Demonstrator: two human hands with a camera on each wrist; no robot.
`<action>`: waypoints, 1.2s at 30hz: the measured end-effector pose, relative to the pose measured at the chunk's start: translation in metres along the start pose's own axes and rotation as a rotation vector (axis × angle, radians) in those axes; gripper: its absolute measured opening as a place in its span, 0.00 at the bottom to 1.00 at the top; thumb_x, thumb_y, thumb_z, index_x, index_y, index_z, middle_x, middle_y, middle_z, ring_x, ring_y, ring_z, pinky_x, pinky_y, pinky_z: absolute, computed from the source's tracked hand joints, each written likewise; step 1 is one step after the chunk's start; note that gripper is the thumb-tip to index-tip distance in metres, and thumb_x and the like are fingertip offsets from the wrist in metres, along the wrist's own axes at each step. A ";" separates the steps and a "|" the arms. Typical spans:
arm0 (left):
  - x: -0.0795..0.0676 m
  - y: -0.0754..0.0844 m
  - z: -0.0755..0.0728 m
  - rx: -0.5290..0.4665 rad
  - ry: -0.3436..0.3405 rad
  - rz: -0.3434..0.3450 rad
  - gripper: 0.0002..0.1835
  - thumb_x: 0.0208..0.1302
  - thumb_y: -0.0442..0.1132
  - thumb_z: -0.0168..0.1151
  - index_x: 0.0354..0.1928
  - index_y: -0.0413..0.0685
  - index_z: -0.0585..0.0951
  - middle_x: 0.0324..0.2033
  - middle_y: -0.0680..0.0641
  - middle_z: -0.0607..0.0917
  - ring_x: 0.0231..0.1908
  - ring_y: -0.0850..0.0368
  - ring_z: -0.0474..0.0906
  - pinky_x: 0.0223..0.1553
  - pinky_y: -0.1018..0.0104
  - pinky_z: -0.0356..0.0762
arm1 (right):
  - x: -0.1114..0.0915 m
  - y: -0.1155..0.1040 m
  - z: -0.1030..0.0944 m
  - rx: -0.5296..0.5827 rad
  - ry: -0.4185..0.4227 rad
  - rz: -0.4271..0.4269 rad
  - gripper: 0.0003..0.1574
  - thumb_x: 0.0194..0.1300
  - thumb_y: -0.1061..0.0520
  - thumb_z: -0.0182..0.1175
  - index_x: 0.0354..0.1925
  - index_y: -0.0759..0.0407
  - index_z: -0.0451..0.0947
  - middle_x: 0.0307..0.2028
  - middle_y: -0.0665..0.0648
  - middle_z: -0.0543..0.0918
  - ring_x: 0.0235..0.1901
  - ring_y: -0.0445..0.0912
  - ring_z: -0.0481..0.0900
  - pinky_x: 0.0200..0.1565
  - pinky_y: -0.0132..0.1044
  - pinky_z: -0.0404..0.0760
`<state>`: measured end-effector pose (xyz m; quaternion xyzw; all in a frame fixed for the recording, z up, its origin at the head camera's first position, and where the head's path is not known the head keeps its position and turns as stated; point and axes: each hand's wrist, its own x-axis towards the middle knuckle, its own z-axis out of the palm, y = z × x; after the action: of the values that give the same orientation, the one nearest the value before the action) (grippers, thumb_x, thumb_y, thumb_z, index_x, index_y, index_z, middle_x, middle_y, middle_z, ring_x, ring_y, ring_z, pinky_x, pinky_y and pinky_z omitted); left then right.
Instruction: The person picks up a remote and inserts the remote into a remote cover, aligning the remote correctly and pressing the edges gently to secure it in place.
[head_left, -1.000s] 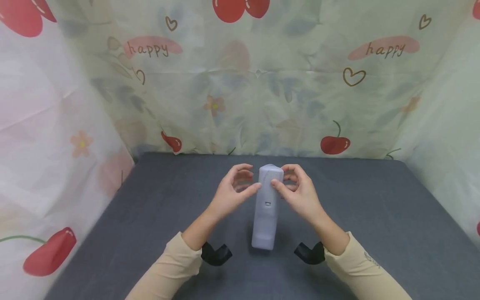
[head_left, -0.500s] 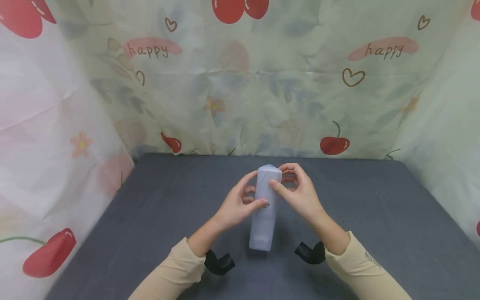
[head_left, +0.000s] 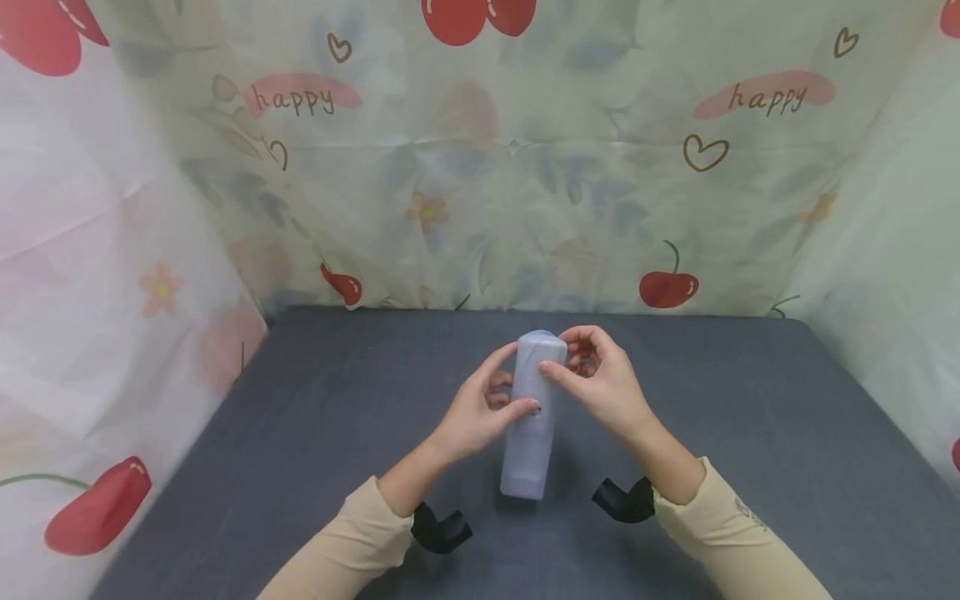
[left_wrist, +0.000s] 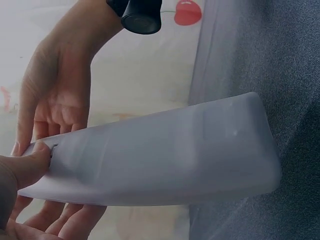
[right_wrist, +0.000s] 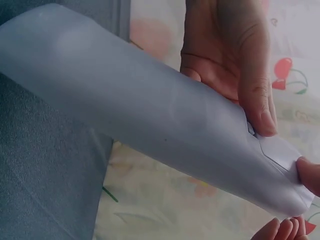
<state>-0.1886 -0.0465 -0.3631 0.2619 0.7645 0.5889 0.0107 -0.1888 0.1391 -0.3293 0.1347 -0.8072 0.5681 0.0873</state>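
Observation:
A long pale lavender plastic case stands slightly tilted, its lower end at the table. My left hand grips it from the left, the thumb lying over the front by a small latch, the fingers behind. Near the top, my right hand pinches the case from the right between thumb and fingers. A seam line runs below the top end in the right wrist view, where the left thumb sits by the latch. In the left wrist view the case spans between the hands and the dark table.
A dark grey table lies under the hands. Patterned curtains with cherries and hearts enclose its back and sides. Black wrist mounts hang below both forearms.
My left hand has come from beside the case to grip it, its thumb now lower, by the latch. The right hand stays at the top, its fingers slightly more curled. The case barely moves.

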 end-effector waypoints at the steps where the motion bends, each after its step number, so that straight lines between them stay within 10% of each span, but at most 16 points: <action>1: 0.000 0.001 0.000 0.000 0.002 0.007 0.39 0.60 0.33 0.62 0.70 0.44 0.55 0.46 0.33 0.80 0.44 0.41 0.81 0.40 0.61 0.82 | 0.000 0.000 0.000 -0.002 0.002 -0.005 0.25 0.56 0.62 0.65 0.50 0.66 0.67 0.36 0.54 0.71 0.31 0.39 0.69 0.31 0.26 0.73; 27: -0.004 0.000 0.005 0.024 0.036 -0.014 0.39 0.59 0.34 0.63 0.70 0.44 0.56 0.45 0.34 0.81 0.41 0.42 0.83 0.40 0.62 0.82 | -0.003 -0.005 -0.001 -0.023 -0.036 -0.043 0.21 0.57 0.64 0.64 0.44 0.68 0.65 0.32 0.57 0.68 0.29 0.38 0.66 0.32 0.24 0.69; 36: -0.003 -0.001 0.008 -0.016 0.061 -0.020 0.39 0.61 0.34 0.62 0.70 0.42 0.54 0.41 0.33 0.82 0.38 0.41 0.83 0.38 0.64 0.82 | 0.000 0.002 0.010 -0.114 0.084 -0.249 0.10 0.57 0.67 0.63 0.33 0.67 0.70 0.32 0.57 0.70 0.29 0.37 0.69 0.32 0.24 0.73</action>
<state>-0.1837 -0.0407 -0.3671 0.2361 0.7623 0.6026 -0.0050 -0.1890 0.1307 -0.3348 0.2048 -0.8107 0.5114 0.1985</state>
